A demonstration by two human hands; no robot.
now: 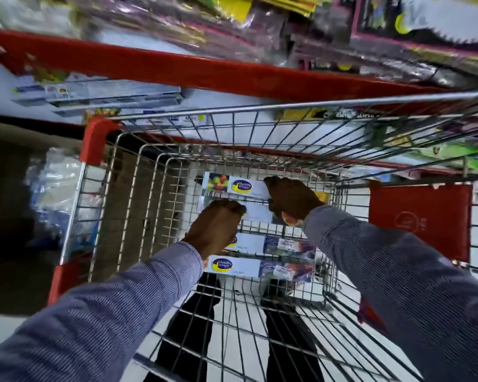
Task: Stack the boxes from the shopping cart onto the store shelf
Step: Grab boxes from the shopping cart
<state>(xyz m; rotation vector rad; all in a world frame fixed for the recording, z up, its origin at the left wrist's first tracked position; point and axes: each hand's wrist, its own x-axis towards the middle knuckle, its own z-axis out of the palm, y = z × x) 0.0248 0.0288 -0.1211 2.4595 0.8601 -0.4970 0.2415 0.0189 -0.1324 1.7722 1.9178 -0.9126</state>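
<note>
Boxes point(233, 186) lie inside the cart point(260, 111) below the red shelf point(177, 70); my left hand point(215, 227) and right hand point(291, 198) each grasp one.

Shelf goods point(232, 26) blurred; both hands' fingertips hidden against boxes point(240, 187).

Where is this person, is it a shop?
Most likely yes, a supermarket aisle. A wire shopping cart with red corners holds matching boxes, and red-edged shelves behind it are packed with wrapped goods. Both hands, left hand and right hand, reach into the cart.
</note>
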